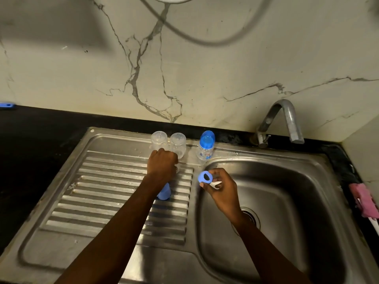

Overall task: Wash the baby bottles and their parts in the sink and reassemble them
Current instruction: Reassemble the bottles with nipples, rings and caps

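Note:
Two clear bottle bodies stand upside down at the back of the steel drainboard. To their right stands an assembled bottle with a blue cap. My left hand reaches over the drainboard with curled fingers at the base of the right clear bottle; what it grips is hidden. A blue cap sits on the ribs under my left wrist. My right hand holds a blue screw ring and a pale nipple piece at the basin's left rim.
The steel basin with its drain lies at right, and the tap rises behind it. A pink sponge rests on the right rim. Black countertop extends left. A marble wall stands behind.

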